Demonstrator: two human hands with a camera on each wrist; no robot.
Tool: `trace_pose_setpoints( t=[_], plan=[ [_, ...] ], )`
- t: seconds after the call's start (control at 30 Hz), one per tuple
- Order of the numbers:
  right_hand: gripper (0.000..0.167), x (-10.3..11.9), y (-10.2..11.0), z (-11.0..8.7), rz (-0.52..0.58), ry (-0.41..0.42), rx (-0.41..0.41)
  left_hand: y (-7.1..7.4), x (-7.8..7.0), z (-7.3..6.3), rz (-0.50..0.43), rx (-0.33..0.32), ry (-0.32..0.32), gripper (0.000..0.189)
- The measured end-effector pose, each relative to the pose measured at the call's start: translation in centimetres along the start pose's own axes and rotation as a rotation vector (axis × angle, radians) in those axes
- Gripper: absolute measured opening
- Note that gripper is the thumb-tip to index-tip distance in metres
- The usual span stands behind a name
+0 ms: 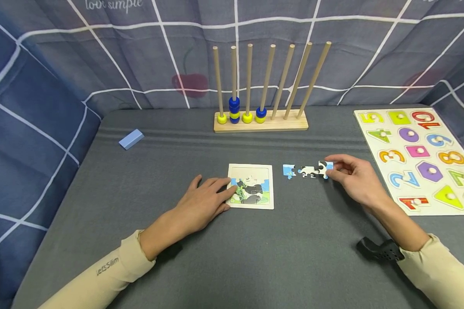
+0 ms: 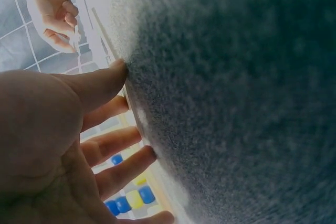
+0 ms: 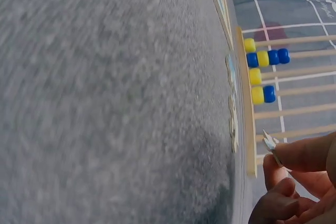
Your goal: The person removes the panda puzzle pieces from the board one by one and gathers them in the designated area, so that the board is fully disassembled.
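Observation:
A small square panda jigsaw board (image 1: pixel 270 205) lies flat on the table, its upper part a bare pale recess. My left hand (image 1: pixel 201 204) rests at the board's left side, fingers extended and fingertips on its edge and picture. Right of the board, my right hand (image 1: pixel 353 176) pinches a blue, black and white jigsaw piece (image 1: pixel 325 166) between thumb and fingertips. In the right wrist view that piece (image 3: pixel 270 144) is raised off the cloth. Next to it lie a black-and-white piece (image 1: pixel 308 171) and a blue piece (image 1: pixel 288 170).
A wooden peg stand (image 1: pixel 263 125) with blue and yellow beads stands at the back. To the right lies a number-and-shape puzzle board (image 1: pixel 402 171). A blue block (image 1: pixel 131 139) sits at the back left. Grid-patterned cloth (image 1: pixel 147 56) hangs behind the table.

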State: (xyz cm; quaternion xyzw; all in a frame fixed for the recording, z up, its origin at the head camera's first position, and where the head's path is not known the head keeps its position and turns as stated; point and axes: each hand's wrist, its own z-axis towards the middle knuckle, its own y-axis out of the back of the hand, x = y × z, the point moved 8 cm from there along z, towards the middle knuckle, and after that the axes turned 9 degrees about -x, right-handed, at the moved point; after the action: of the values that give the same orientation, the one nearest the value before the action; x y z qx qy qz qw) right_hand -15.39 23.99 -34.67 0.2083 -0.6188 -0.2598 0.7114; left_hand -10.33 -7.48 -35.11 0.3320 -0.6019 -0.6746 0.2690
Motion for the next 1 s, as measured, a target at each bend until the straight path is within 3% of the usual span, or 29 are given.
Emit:
trace_pose_setpoints(
  t=[0.73, 1.0],
  plan=[
    [0.023, -1.3, 0.1, 0.2, -0.157, 0.09, 0.046, 0.0, 0.0, 0.0, -0.008, -0.009, -0.007, 0.049],
    [0.025, -1.3, -0.1, 0.2, -0.2, 0.076, 0.074, -0.2, 0.0, 0.1, 0.007, 0.025, 0.007, 0.05]
  ],
)
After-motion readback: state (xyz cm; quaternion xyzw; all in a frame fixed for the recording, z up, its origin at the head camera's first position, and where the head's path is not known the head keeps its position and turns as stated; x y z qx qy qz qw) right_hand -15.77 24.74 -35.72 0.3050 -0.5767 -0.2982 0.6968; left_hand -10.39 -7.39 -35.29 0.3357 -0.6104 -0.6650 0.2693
